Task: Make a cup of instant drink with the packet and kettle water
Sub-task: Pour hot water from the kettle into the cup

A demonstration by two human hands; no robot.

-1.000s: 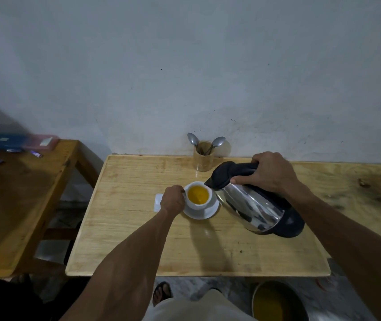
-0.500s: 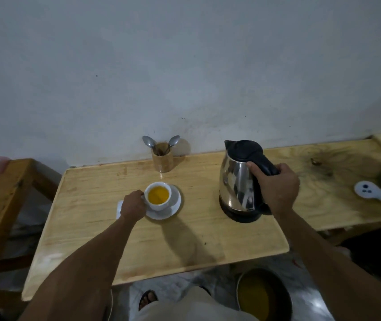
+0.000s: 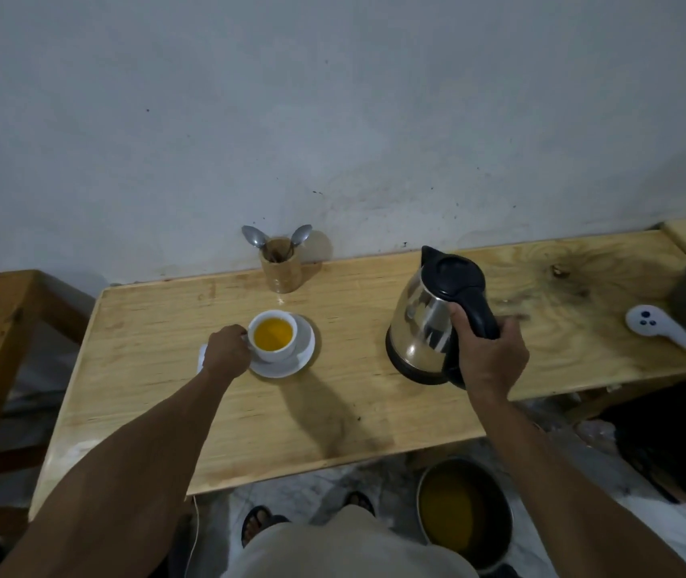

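Head view: your right hand (image 3: 489, 356) grips the steel kettle with black handle (image 3: 437, 323), center right; left hand (image 3: 226, 354) pinches the white cup of yellow drink (image 3: 272, 335), center. Release the kettle gently and keep it upright.

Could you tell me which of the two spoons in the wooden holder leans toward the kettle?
The right-hand spoon, whose bowl tilts toward the kettle; the other spoon leans away.
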